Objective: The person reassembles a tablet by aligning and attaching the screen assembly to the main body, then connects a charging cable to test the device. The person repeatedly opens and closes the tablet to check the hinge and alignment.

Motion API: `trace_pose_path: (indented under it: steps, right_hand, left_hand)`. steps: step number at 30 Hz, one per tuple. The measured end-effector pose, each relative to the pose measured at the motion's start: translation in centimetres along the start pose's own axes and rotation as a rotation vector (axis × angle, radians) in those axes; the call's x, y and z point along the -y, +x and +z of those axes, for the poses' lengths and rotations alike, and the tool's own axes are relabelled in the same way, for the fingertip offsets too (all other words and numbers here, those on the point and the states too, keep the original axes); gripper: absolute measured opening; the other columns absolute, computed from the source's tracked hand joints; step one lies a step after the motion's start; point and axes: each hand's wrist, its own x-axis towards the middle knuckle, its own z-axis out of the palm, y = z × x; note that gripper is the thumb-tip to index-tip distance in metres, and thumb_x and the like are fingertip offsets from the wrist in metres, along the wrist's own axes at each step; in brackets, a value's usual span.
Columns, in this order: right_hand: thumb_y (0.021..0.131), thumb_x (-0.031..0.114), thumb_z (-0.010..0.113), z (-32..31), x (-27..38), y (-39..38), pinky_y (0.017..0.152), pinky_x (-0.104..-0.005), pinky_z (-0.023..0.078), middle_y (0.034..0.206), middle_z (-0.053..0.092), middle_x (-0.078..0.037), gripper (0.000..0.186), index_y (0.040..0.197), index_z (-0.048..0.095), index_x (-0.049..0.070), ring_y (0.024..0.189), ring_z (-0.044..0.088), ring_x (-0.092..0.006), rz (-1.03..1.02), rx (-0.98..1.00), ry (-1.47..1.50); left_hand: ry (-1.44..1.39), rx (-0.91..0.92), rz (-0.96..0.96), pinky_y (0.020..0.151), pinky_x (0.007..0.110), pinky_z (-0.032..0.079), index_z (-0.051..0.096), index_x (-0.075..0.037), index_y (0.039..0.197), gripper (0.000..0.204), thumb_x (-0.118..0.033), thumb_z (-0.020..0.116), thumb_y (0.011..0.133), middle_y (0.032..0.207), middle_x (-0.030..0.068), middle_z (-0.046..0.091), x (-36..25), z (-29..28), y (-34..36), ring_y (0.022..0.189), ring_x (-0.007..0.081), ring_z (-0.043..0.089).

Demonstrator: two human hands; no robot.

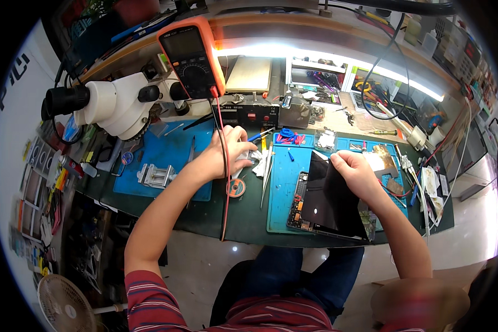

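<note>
Two blue mats [282,191], one multimeter [189,55] and one dark screen [332,202]. The right hand [355,172] pinches the screen's upper edge. The left hand [235,146] is half curled, its hold unclear.

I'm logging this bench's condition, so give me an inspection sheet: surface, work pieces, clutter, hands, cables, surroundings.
Surface: dark green bench top with blue mats on it.
Work pieces: dark screen panel, partly covering an opened device whose inner parts show along its left side.
Clutter: metal clamp, orange-rimmed spool, tweezers, small red and blue pieces.
Hands: right hand grips the panel's upper edge; left hand is beside white tissue-like material, contact unclear.
Cables: red and black meter leads pass in front of the left hand.
Surroundings: orange-cased multimeter, white microscope, fan.
</note>
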Motion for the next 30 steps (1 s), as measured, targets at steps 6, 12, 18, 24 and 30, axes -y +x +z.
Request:
trace_pose_path:
  steps: [6, 12, 18, 24, 30]
  right_hand:
    - [0.100, 0.025, 0.055, 0.1, 0.4, 0.0, 0.064, -0.0309, 0.041, 0.067, 0.051, -0.002, 0.034, 0.082, 0.057, -0.003, 0.068, 0.045, -0.0101, 0.004, -0.028, 0.024]
    - [0.101, 0.025, 0.055, -0.2, -0.3, 0.4, 0.066, -0.0295, 0.042, 0.071, 0.052, 0.001, 0.031, 0.087, 0.060, -0.003, 0.071, 0.046, -0.0082, 0.017, -0.006, 0.057]
    - [0.102, 0.025, 0.054, 0.0, 0.0, 0.4, 0.061, -0.0237, 0.037, 0.073, 0.050, 0.008, 0.031, 0.084, 0.062, 0.001, 0.069, 0.042, -0.0030, 0.023, -0.004, 0.131]
    - [0.102, 0.027, 0.057, -0.3, -0.4, 0.5, 0.066, -0.0210, 0.043, 0.079, 0.059, 0.006, 0.027, 0.091, 0.065, 0.004, 0.073, 0.051, -0.0018, 0.097, 0.036, 0.289]
    - [0.101, 0.029, 0.057, -0.4, -0.2, 0.2, 0.074, -0.0222, 0.045, 0.086, 0.064, 0.004, 0.029, 0.100, 0.068, 0.002, 0.078, 0.055, -0.0037, 0.176, 0.037, 0.273]
  left_hand:
    - [-0.046, 0.191, -0.036, 0.099, 0.040, 0.036, 0.071, -0.013, 0.094, 0.031, -0.025, 0.085, 0.069, 0.107, 0.0047, 0.056, 0.8, -1.6, 0.7, 0.107, 0.0260, 0.049]
    - [-0.078, 0.192, -0.024, 0.094, 0.038, 0.040, 0.067, -0.011, 0.086, 0.025, -0.023, 0.083, 0.071, 0.106, 0.0052, 0.057, 0.8, -2.1, 0.5, 0.105, 0.0265, 0.051]
    - [-0.595, 0.007, -0.223, 0.072, 0.030, 0.048, 0.064, -0.005, 0.086, 0.014, -0.018, 0.070, 0.085, 0.083, 0.0031, 0.064, 2.7, -1.6, 0.2, 0.079, 0.0137, 0.059]
    - [-0.492, -0.420, -0.505, 0.070, 0.025, 0.048, 0.065, -0.001, 0.100, 0.015, -0.015, 0.066, 0.095, 0.085, 0.0019, 0.067, 4.8, -0.3, -2.0, 0.076, 0.0074, 0.059]
    - [-0.243, -0.756, -0.435, 0.066, 0.024, 0.049, 0.069, -0.002, 0.102, 0.011, -0.009, 0.065, 0.094, 0.085, 0.0021, 0.069, -4.2, -6.0, -6.0, 0.072, 0.0092, 0.062]
